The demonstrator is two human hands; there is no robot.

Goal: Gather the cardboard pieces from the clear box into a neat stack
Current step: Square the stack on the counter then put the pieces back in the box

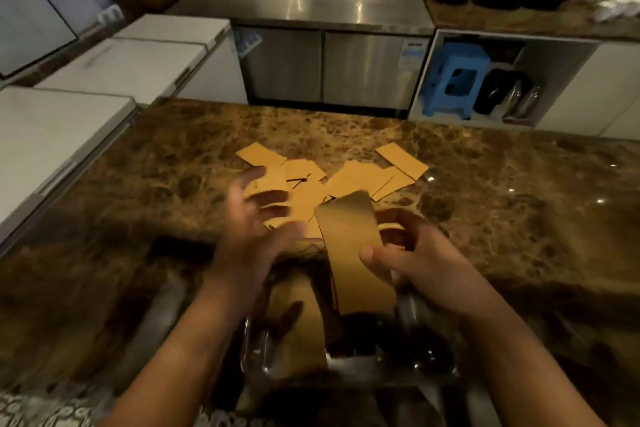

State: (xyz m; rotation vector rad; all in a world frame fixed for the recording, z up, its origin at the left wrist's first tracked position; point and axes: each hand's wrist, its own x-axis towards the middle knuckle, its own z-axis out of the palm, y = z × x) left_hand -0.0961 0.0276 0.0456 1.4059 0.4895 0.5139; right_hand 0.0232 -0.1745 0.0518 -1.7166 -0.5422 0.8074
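Clear box (258,354): nearest the camera, on the marble counter (502,204) between the two forearms; its walls show mostly as glints, and its far rim is hidden behind the hands.
Inside the box: one cardboard piece (298,319) lies tilted in the left half; the right half is dark and hard to make out.
Right hand (415,260): raised above the box, thumb lying across the near face of a held stack (353,253), fingers curled behind it, so the grip is clamped on the cards.
Held stack: tan rectangular pieces, stood almost on end and leaning slightly left; thin dark edges along the left side show several layers. The upper corners look rounded, the lower end dips toward the box.
Left hand (249,218): fingers spread apart and holding nothing, palm down, hovering over the near edge of the scattered pile; it is smeared by motion blur, so contact with the cards cannot be told.
Scattered cardboard pieces (346,177): a loose heap of flat tan rectangles on the counter beyond the hands, overlapping at odd angles, with one outlier at far left and another at far right.
Further back: a steel cabinet (329,62), and a blue stool (457,80) tucked in an open shelf.
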